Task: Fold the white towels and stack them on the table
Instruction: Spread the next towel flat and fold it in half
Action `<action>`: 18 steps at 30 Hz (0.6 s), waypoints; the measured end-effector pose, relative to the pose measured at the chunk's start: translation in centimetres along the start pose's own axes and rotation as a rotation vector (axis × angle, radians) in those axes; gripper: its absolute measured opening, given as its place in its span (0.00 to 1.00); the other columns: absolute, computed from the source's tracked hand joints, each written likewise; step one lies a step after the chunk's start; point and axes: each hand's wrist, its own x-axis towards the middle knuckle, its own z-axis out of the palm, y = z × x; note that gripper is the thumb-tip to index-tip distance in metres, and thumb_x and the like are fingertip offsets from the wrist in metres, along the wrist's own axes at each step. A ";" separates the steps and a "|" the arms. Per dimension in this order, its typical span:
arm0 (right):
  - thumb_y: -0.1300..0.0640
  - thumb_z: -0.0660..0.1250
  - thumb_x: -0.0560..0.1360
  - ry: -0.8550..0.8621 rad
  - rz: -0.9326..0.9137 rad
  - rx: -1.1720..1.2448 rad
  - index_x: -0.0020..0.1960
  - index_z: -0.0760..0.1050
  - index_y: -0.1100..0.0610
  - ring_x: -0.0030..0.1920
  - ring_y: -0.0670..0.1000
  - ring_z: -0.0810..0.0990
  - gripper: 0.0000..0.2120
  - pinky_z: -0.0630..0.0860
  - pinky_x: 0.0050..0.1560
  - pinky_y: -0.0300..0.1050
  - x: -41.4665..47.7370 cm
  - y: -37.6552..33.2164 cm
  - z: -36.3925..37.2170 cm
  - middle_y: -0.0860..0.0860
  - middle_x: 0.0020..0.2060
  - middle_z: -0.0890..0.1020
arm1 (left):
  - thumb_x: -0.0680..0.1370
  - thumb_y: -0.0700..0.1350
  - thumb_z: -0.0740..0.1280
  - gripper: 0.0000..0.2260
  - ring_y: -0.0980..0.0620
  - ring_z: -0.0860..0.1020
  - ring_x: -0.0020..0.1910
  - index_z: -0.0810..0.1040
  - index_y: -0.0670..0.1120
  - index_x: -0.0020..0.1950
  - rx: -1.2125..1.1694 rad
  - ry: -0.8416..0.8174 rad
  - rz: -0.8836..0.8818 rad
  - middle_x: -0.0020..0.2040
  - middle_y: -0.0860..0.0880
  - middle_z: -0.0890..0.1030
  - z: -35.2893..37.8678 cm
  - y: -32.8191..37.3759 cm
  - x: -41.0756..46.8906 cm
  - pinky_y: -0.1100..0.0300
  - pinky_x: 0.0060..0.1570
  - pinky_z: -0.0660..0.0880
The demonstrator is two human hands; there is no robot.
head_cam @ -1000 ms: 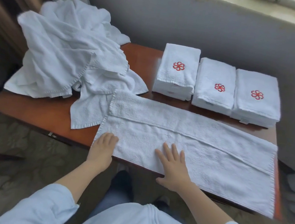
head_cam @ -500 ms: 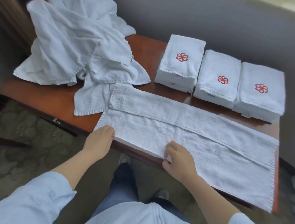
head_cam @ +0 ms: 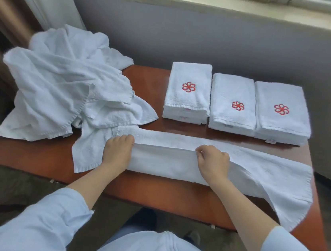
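Grey wall (head_cam: pixel 192 34), window sill (head_cam: pixel 237 5), wooden table (head_cam: pixel 149 79)

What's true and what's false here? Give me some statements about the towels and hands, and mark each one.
1. Three folded stacks stand in a row at the back of the table. True.
2. The left hand and the right hand each pinch an edge of the long towel. True.
3. The loose pile lies at the table's right end. False: it lies at the left end.
4. The logos on the stacks are blue. False: they are red.
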 end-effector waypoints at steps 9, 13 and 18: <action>0.56 0.60 0.78 0.032 0.198 -0.097 0.50 0.81 0.48 0.51 0.51 0.77 0.11 0.59 0.57 0.48 4.1 -0.5 2.9 0.45 0.45 0.82 | 0.79 0.40 0.61 0.06 0.49 0.76 0.41 0.76 0.49 0.47 -0.010 -0.059 0.157 0.43 0.52 0.79 1.6 -0.9 7.4 0.58 0.40 0.62; 0.55 0.61 0.79 0.001 0.228 -0.151 0.53 0.80 0.49 0.52 0.52 0.76 0.09 0.62 0.60 0.48 4.1 -0.5 4.0 0.46 0.47 0.81 | 0.70 0.32 0.66 0.14 0.49 0.75 0.41 0.77 0.49 0.48 -0.064 -0.031 0.266 0.43 0.51 0.78 2.5 -1.0 9.1 0.58 0.42 0.65; 0.56 0.65 0.76 0.006 0.244 -0.064 0.65 0.74 0.50 0.65 0.51 0.71 0.17 0.51 0.76 0.55 2.3 -0.3 3.5 0.47 0.59 0.76 | 0.65 0.31 0.63 0.21 0.49 0.73 0.50 0.76 0.49 0.53 -0.197 -0.141 0.546 0.49 0.52 0.75 2.8 1.6 10.0 0.59 0.52 0.63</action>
